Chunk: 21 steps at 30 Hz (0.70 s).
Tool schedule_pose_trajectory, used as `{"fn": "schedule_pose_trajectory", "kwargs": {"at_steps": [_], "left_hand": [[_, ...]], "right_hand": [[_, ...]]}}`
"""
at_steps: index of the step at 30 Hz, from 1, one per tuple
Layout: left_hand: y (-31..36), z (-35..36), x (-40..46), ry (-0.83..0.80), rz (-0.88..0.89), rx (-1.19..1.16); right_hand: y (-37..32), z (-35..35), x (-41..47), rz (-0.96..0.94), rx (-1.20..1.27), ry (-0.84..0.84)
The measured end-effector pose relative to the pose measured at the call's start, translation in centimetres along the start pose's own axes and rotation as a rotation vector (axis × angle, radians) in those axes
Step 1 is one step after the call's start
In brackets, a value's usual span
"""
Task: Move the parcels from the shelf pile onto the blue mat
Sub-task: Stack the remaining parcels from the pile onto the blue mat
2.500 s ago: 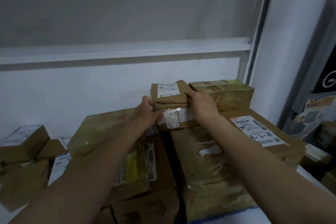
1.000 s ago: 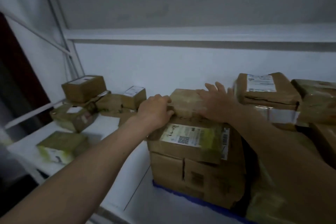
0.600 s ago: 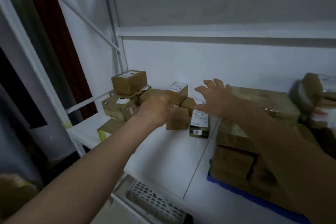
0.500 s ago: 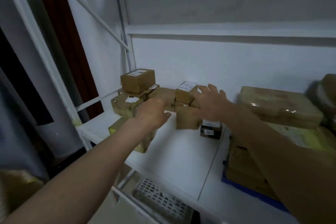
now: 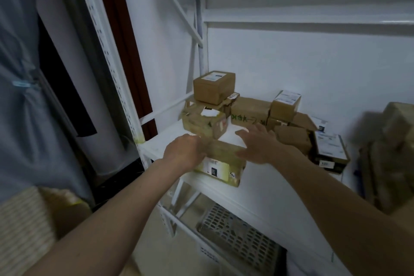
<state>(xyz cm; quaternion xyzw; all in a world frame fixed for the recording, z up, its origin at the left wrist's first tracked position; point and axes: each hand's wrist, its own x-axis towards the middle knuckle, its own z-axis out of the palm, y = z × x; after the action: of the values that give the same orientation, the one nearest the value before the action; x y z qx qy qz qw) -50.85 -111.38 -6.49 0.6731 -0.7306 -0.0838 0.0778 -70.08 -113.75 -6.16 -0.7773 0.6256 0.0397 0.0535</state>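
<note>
Reaching for parcel (image 5: pixel 220 164) at frame centre: left hand (image 5: pixel 183 151) curled onto its near-left corner, right hand (image 5: pixel 257 144) spread above (not yet gripping). Best clamped from both ends before lifting.

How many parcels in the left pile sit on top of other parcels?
2: the large labelled box at back left, and the small labelled box to its right, both atop others. More may be hidden.

place: parcel storeroom | evidence: white metal shelving (image 5: pixel 257 195), labelled cardboard parcels (image 5: pixel 214 89) (heaped)
</note>
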Motion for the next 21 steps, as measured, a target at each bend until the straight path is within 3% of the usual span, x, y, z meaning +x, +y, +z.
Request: {"fn": "schedule_pose_trajectory", "kwargs": {"at_steps": [10, 21], "left_hand": [[-7.1, 1.5, 7.0, -0.022, -0.045, -0.031], [-9.1, 0.0, 24.4, -0.114, 0.015, -0.063]], "right_hand": [[-3.2, 1.5, 8.8, -0.018, 0.105, -0.028], [-0.8, 0.9, 24.4, 0.123, 0.201, -0.084]]}}
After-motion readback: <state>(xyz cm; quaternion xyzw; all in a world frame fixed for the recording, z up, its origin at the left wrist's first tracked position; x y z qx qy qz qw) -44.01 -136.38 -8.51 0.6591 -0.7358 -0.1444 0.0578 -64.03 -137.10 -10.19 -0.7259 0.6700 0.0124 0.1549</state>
